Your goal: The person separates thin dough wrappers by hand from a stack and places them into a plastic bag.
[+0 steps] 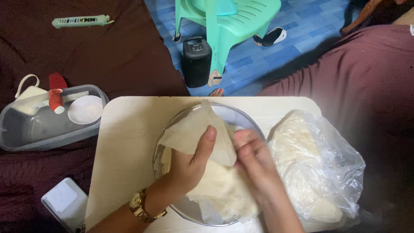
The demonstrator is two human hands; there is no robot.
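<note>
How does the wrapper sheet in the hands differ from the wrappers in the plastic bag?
The lifted sheet is single, peeled up and folded over the metal bowl, pinched by left hand and right hand. The bagged wrappers lie stacked flat, untouched, inside clear plastic on the board. Both are thin and pale cream.

Left hand (189, 162) and right hand (254, 162), both bare, without gloves or rings. The left wrist carries a gold-coloured metal wristwatch (139, 206) with a round case and link bracelet. Both forearms are uncovered; no sleeves reach the wrists.
</note>
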